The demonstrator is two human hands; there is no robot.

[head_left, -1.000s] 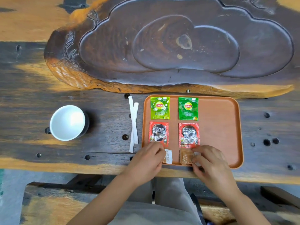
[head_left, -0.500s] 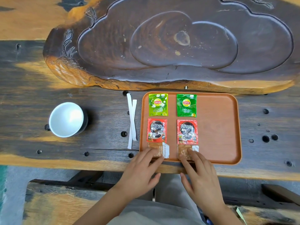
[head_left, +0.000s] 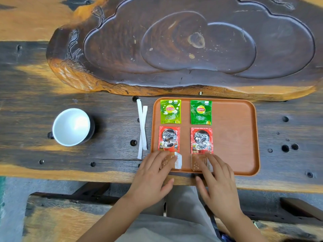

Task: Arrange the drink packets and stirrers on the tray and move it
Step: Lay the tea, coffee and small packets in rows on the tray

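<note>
An orange-brown tray (head_left: 236, 137) lies near the table's front edge. On it sit two green Lipton packets (head_left: 170, 111) (head_left: 201, 112) in the far row and two red Nescafe packets (head_left: 169, 139) (head_left: 201, 140) below them. Two small brown packets (head_left: 172, 160) (head_left: 198, 162) lie at the tray's near edge. My left hand (head_left: 152, 179) rests flat with its fingertips on the left brown packet. My right hand (head_left: 216, 182) lies flat with fingers on the right one. Two white wrapped stirrers (head_left: 142, 128) lie on the table just left of the tray.
A white cup (head_left: 71, 127) stands on the table to the left. A large carved dark wooden tea board (head_left: 192, 46) fills the back, right behind the tray. The table's front edge runs under my wrists, with a bench below.
Both hands went from pinching the brown packets to lying flat, fingers spread over them. The two brown packets now rest on the tray below the Nescafe packets.
</note>
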